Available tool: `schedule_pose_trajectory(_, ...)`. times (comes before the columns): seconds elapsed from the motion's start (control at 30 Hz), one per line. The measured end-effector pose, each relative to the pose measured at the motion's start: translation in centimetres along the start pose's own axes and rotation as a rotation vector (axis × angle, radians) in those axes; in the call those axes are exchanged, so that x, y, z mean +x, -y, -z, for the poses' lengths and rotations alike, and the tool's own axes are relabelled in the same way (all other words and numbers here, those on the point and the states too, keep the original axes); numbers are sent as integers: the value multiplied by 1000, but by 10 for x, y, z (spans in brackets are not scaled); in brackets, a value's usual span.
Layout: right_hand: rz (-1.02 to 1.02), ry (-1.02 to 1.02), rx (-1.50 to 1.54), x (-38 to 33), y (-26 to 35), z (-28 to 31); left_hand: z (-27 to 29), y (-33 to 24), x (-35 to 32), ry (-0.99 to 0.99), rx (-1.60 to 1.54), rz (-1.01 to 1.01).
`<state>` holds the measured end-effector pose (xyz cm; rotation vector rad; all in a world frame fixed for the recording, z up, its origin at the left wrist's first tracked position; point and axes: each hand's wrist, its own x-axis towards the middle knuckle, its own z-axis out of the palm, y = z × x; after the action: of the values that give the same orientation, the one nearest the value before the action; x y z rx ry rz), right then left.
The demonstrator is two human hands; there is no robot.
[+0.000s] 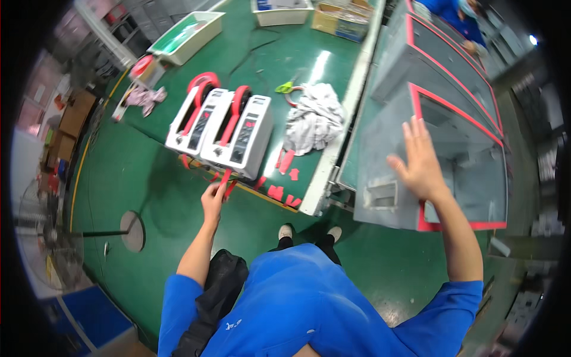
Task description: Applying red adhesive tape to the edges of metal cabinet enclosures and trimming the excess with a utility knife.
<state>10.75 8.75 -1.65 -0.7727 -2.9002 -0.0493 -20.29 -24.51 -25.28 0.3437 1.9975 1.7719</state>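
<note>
My left hand [213,203] pinches a strip of red tape [226,177] at the front of the nearer white tape dispenser [239,134]. A second white tape dispenser [191,122] stands close beside it, and both carry red tape rolls. On the right, my right hand [421,159] lies flat with fingers stretched over the near grey box-shaped housing [386,154], by its open frame. Red tape [455,107] runs along the rim of that frame. The right palm hides part of the left rim, so I cannot tell how the tape sits there.
Cut red tape pieces [276,192] lie at the green table's front edge. Behind them are a crumpled white cloth [315,119] and green-handled scissors [286,87]. More grey housings [392,56] line the conveyor, with a co-worker in blue [446,13] beyond. A fan [132,231] stands left.
</note>
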Motion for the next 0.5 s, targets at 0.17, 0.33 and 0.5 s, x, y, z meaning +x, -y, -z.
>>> schedule_pose_trajectory(0.17,56,-57,33,-82,49,25,6,17,-65,358,226,190)
schedule_pose_trajectory(0.33,94,-374,-271,-102,38,5,-23,21,-112,772,358,100)
schedule_pose_trajectory(0.5,62,-588,-157,-66,39,-10,-90,-6,-138,876,339,30)
